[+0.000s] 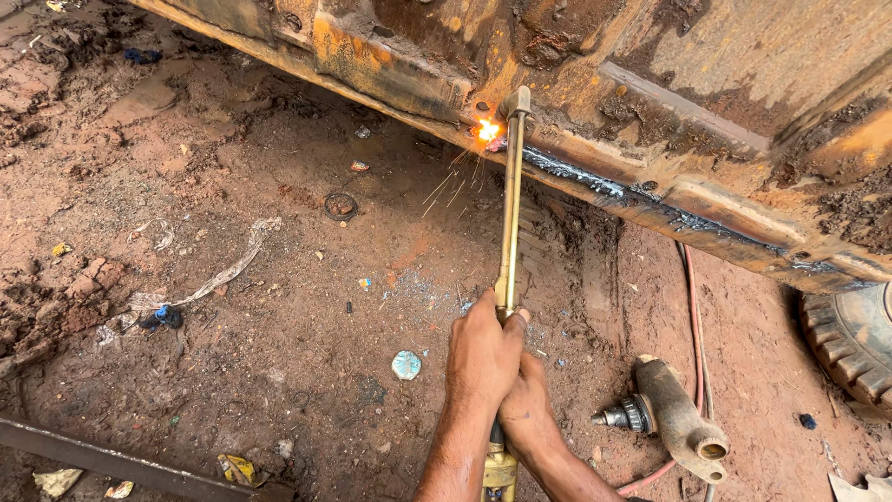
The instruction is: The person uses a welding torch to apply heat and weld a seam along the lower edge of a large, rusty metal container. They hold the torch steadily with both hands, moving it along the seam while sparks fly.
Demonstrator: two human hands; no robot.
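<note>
**Cutting torch at the rusted beam**

I see my left hand (pixel 483 349) and right hand (pixel 522 400) pressed together, both clamped around the brass cutting torch (pixel 509 204). Its tip meets the lower edge of the rusty steel beam (pixel 669 112), throwing sparks (pixel 486 130). A tyre (pixel 850 339) sits at the dirt ground's (pixel 260 307) right edge.

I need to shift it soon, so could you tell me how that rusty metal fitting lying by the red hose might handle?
The fitting looks like thick rusty metal, so probably heavy and stiff. Its rounded body might roll.
</note>
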